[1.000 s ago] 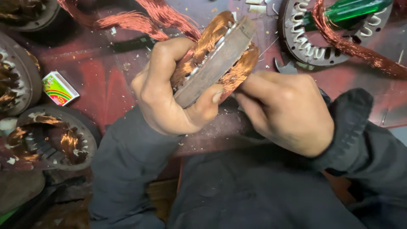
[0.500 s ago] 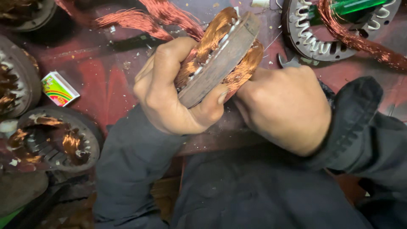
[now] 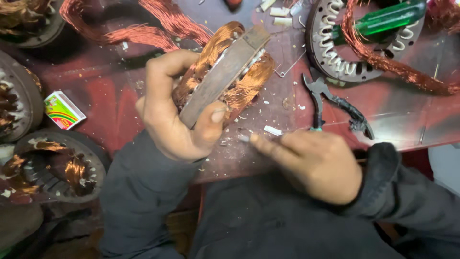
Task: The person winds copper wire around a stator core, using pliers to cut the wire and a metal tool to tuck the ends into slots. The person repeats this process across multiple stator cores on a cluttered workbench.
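A person's left hand point(image 3: 175, 115) grips a copper-wound motor stator point(image 3: 225, 76) above a red workbench point(image 3: 110, 100), fingers curled over the far windings and the thumb pressed flat against the grey steel edge, so the ring stands tilted on its side. The right hand point(image 3: 314, 165) lies low just beside it, knuckles up, fingers closed to a point aimed at the stator's lower edge; whether anything is pinched between them cannot be told. Both forearms, in dark sleeves, angle in from the bottom of the view. Black-handled pliers point(image 3: 335, 103) lie on the bench just beyond the right hand. An emptied stator ring point(image 3: 330, 52) with a green-handled tool point(image 3: 383, 19) across it sits farther back, loose copper wire point(image 3: 139, 33) trails across the bench, and a small colourful box point(image 3: 63, 110) rests at left.
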